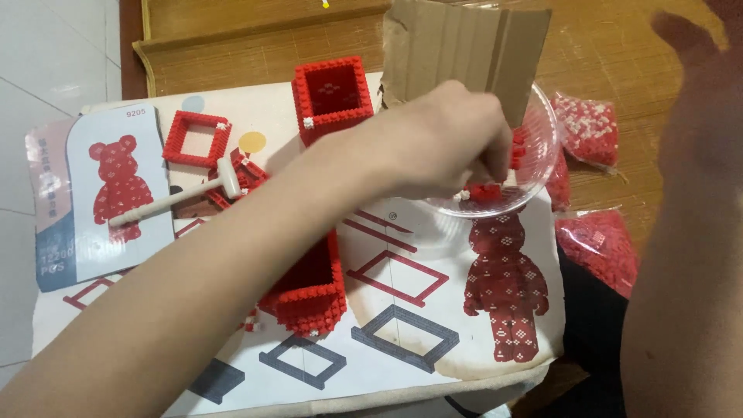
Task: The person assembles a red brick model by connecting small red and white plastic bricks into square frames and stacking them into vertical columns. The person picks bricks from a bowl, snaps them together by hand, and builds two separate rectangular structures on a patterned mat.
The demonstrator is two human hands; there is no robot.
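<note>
My left hand (449,143) reaches across from the lower left into a clear plastic bowl (542,131) of small red bricks (487,191). Its fingers curl down among the bricks, and what they grip is hidden. My right hand (685,46) is raised at the far right, close to the camera and blurred. A red hollow brick box (333,93) stands just behind my left wrist. A second red brick box (313,298) lies partly under my left forearm.
A paper instruction sheet (418,310) with a red bear picture covers the table. On it lie a red square frame (197,138), a small white hammer (174,199) and a bear card (116,193). Cardboard (464,46) leans behind the bowl. Bags of red bricks (588,128) sit right.
</note>
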